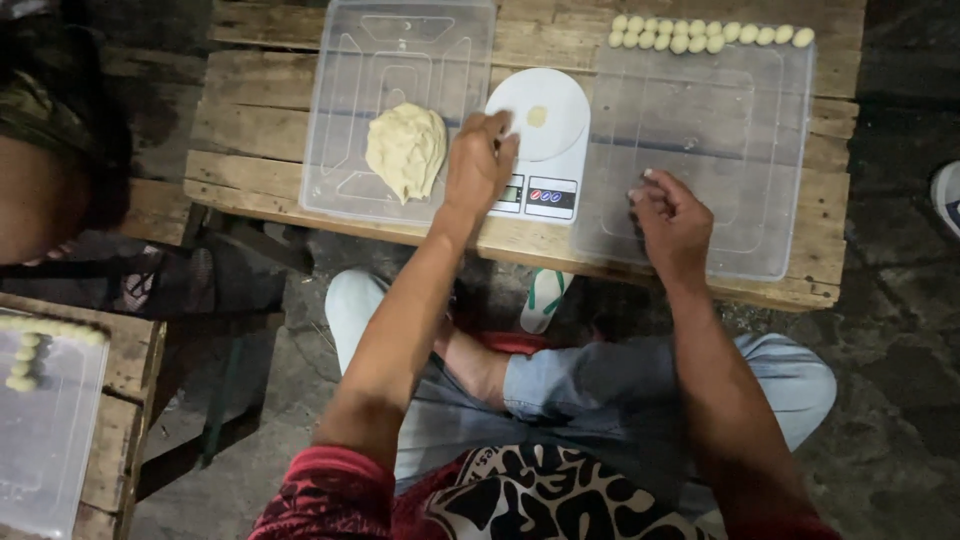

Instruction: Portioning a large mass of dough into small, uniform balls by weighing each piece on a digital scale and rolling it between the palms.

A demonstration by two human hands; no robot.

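Head view, looking down at a low table of rough wooden planks (250, 120), with the person seated cross-legged in front of it.

Left hand (478, 160): fingers curled loosely, knuckles up, resting at the left rim of the round white plate of a small white digital kitchen scale (545, 150). Fingertips touch or nearly touch the plate edge; I cannot tell whether anything is pinched between them.

On the scale plate: 1 small pale yellow piece of dough (537, 116), lying near the plate centre, just beside the left hand's fingertips and apart from them.

Right hand (670, 215): half closed, fingers bent inward, resting over the near left part of a clear plastic lid (760, 140) lying flat on the right of the table. Whether it grips anything is hidden by the fingers.

Left of the scale: a second clear plastic lid (350, 90) bearing 1 large irregular lump of pale yellow dough (405, 150), close to the left hand but not touching it.

Far edge of the right lid: a row of small pale dough balls (700, 36), partly doubled at the left end, well apart from both hands.

Lower left: another wooden surface with a clear tray (50, 430) and a few similar dough balls (25, 362).
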